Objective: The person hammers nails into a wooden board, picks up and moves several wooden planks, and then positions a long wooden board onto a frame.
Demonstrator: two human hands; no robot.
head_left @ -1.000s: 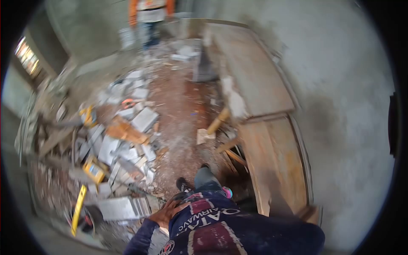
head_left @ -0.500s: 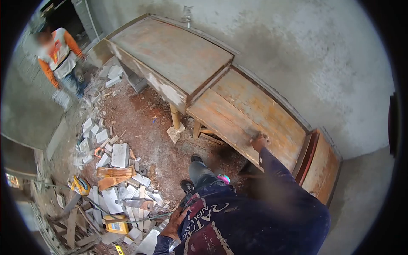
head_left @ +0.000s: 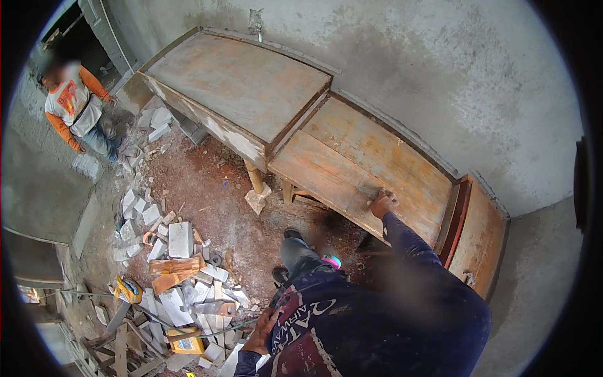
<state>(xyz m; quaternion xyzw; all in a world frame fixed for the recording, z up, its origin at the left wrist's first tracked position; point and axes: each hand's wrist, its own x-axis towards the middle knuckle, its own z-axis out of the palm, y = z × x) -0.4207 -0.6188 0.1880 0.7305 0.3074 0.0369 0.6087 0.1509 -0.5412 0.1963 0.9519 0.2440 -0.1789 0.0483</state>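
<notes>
My right hand [head_left: 383, 204] is on the worn wooden board [head_left: 342, 166] of the low middle section, near its front edge. Its fingers are curled together, and whatever they hold is too small to make out. Down at my waist, my left hand [head_left: 260, 332] lies flat against the side of my dark shirt [head_left: 377, 327], its fingers partly hidden by the cloth. A higher grey-topped slab [head_left: 242, 81] adjoins the board on the left, and a reddish upright strip [head_left: 456, 223] borders it on the right.
A person in orange sleeves [head_left: 78, 103] stands at the upper left. Broken white blocks [head_left: 181, 240], wood offcuts [head_left: 173, 267], a yellow container [head_left: 186, 342] and a handsaw [head_left: 213, 308] litter the floor on the left. A wooden post [head_left: 254, 176] stands under the slab.
The view has shifted a little, so the slab and person appear further left. My right hand remains at the board with its fingers curled, and my left hand stays against my side.
</notes>
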